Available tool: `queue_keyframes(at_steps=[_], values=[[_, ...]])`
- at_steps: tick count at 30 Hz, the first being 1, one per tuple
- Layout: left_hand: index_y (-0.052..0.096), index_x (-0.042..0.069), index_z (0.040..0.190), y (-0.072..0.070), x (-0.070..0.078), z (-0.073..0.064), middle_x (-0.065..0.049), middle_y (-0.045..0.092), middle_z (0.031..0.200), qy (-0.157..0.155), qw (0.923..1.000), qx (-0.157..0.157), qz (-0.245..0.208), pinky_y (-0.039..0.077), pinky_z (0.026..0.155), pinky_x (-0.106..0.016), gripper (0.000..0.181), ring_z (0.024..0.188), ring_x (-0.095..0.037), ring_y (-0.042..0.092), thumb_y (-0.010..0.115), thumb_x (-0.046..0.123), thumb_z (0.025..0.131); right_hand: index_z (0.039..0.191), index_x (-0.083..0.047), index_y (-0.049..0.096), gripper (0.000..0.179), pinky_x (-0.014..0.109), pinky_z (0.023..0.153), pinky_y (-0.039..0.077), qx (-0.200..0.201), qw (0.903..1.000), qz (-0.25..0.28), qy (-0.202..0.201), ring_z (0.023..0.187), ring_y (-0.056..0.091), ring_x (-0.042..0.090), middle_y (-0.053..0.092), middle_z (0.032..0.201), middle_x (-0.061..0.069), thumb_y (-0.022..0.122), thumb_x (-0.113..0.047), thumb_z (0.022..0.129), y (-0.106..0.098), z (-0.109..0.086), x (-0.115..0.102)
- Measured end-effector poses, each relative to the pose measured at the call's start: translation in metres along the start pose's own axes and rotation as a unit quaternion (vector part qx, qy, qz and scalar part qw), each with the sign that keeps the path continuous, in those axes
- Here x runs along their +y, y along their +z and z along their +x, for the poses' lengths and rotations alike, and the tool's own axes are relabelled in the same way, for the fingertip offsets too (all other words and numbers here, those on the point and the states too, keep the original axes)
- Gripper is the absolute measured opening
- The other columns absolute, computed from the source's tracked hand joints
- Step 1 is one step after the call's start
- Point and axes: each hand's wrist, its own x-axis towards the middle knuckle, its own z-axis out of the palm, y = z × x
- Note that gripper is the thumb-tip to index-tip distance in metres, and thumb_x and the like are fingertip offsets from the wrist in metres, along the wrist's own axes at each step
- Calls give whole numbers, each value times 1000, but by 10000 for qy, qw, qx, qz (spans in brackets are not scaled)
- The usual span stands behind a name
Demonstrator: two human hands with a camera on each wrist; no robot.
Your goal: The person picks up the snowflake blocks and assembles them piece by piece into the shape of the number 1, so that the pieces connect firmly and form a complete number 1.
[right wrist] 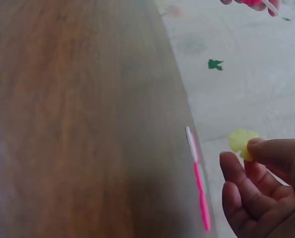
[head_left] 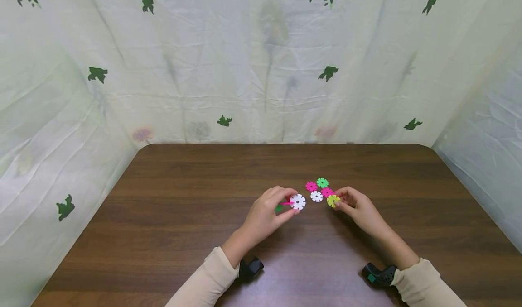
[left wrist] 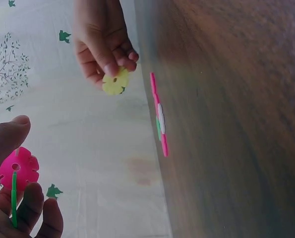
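My left hand point(head_left: 265, 211) grips a cluster of joined notched plastic discs between thumb and fingers. A white disc point(head_left: 297, 197) faces the head camera; the left wrist view shows a pink disc point(left wrist: 27, 171) with a green disc point(left wrist: 14, 201) edge-on in it. Part of the cluster is hidden by the fingers. A yellow notched disc point(head_left: 332, 198) is pinched between thumb and fingers of my right hand point(head_left: 363, 212). The yellow disc and the left-hand cluster are apart. Between the hands lie loose discs: white point(head_left: 316, 194), green point(head_left: 322, 180), pink point(head_left: 311, 184) and another pink point(head_left: 327, 190).
Everything is over a brown wood-grain table point(head_left: 195, 180). A pale curtain point(head_left: 244, 71) with leaf and bird prints hangs behind the table and along its sides. Each wrist carries a black camera; the left camera point(head_left: 249, 269) and right camera point(head_left: 379, 275) are close to the tabletop.
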Motion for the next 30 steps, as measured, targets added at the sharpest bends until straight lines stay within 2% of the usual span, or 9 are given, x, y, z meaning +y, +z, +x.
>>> queue_keyframes(at_steps=[8, 11, 16, 18, 21, 27, 30], values=[[61, 9, 104, 0, 1, 0, 4, 57, 88, -52, 9999, -3, -86, 42, 70, -18, 36, 80, -12, 51, 76, 15, 72, 92, -2, 57, 13, 23, 61, 47, 190, 9990, -17, -395, 70, 56, 24, 56, 83, 6, 64, -5, 82, 0, 4, -18], [61, 9, 104, 0, 1, 0, 4, 57, 88, -74, 9999, -6, -72, 42, 70, -18, 35, 80, -11, 51, 76, 13, 72, 91, 0, 58, 13, 25, 59, 48, 242, 9981, 73, -569, 68, 56, 25, 57, 81, 7, 64, -1, 80, 1, 5, -35], [61, 9, 103, 0, 0, 1, 4, 57, 88, -76, 10000, -3, -54, 42, 70, -18, 35, 80, -9, 50, 76, 13, 72, 89, 3, 57, 12, 29, 58, 47, 358, 9962, -39, -787, 69, 55, 20, 57, 80, 10, 63, 6, 79, 3, 5, -69], [61, 8, 103, 0, 0, 1, 4, 58, 88, -77, 9999, 5, -66, 43, 70, -18, 35, 80, -9, 50, 76, 14, 72, 88, 3, 57, 13, 28, 58, 47, 370, 9958, -83, -833, 70, 54, 18, 57, 81, 10, 64, 7, 78, 4, 6, -76], [61, 8, 103, -1, 0, 1, 3, 58, 88, -93, 9999, 6, -75, 43, 70, -19, 36, 80, -10, 51, 76, 16, 72, 89, 3, 57, 15, 27, 58, 47, 333, 9946, 16, -987, 69, 54, 17, 57, 82, 10, 64, 8, 77, 7, 8, -79], [61, 8, 103, -1, 0, 1, 3, 58, 89, -126, 9999, 10, -65, 43, 71, -20, 36, 81, -11, 51, 76, 17, 72, 91, -3, 59, 17, 26, 60, 48, 149, 9926, 408, -1136, 70, 55, 15, 58, 85, 5, 67, 3, 77, 14, 14, -65], [61, 9, 103, -2, 1, 1, 3, 58, 89, -150, 9999, -6, -50, 43, 71, -20, 36, 81, -10, 51, 76, 17, 72, 92, -5, 59, 18, 27, 60, 49, 20, 9909, 607, -1199, 71, 55, 16, 58, 87, 5, 66, 3, 77, 16, 14, -65]])
